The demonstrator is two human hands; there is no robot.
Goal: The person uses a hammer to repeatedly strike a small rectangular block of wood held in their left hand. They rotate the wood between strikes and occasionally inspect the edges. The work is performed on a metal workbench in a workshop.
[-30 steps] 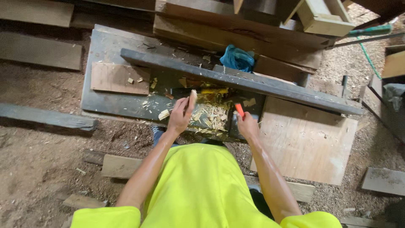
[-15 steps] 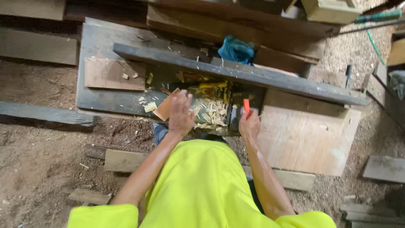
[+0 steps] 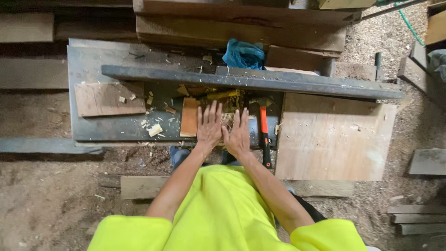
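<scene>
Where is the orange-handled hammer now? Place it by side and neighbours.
In the head view the orange-handled hammer lies on the dark bench, just right of the right hand, against the left edge of the pale plywood sheet.

A pile of pale wood chips [image 3: 226, 117] lies on the dark board [image 3: 111, 128], partly hidden under two flat hands. A small brown wood block [image 3: 189, 116] lies flat just beside it. A hammer [image 3: 263, 130] with an orange-and-black handle lies on the other side, its head pointing away.
</scene>
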